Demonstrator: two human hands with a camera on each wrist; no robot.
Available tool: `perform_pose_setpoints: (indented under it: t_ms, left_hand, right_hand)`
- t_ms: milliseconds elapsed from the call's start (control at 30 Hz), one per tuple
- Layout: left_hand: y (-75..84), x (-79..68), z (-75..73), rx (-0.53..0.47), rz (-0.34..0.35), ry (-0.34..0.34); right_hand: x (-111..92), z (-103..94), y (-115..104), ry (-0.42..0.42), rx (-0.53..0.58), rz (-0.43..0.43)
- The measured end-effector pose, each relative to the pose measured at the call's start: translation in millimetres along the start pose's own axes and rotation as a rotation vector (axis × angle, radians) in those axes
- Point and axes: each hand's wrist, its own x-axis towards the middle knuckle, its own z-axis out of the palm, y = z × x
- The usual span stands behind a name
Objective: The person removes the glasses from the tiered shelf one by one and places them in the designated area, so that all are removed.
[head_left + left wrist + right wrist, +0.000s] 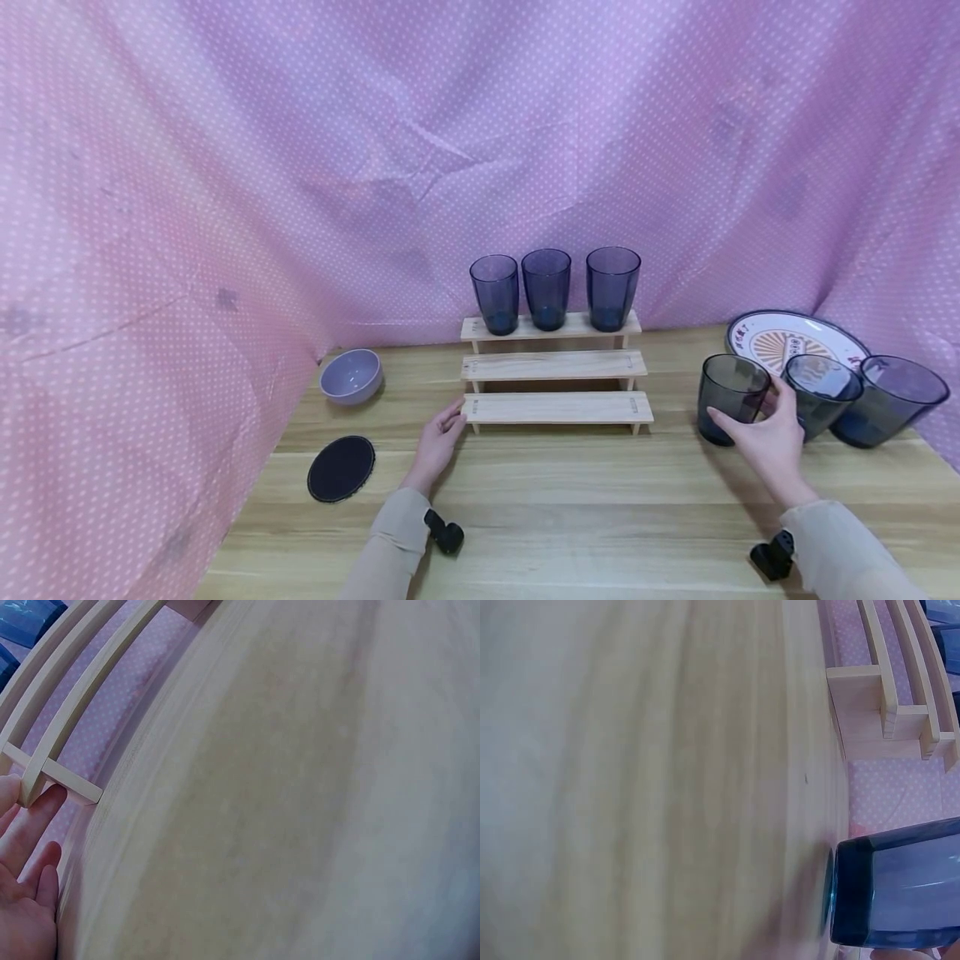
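glass (727, 398) between right fingers (783, 404); wooden rack (558, 408), left end between left fingers (452, 413)

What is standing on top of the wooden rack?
Three dark glasses stand upright in a row on the top shelf of the rack. What lies directly under their bases is covered, so I cannot see it.
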Motion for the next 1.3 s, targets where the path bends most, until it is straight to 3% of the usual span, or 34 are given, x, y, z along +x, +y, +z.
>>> perform_pose_setpoints:
  t_ms: [500,1300]
  left_hand:
    - [8.8,-2.3,-0.7,-0.004,0.013,-0.005]
    - [-0.2,-0.7,-1.6,-0.001,0.028,-0.022]
  right_hand:
    - [-1,-7.0,-2,-0.048,-0.001,0.045]
    - [-2,-20.1,0,-0.102,-0.044,-0.013]
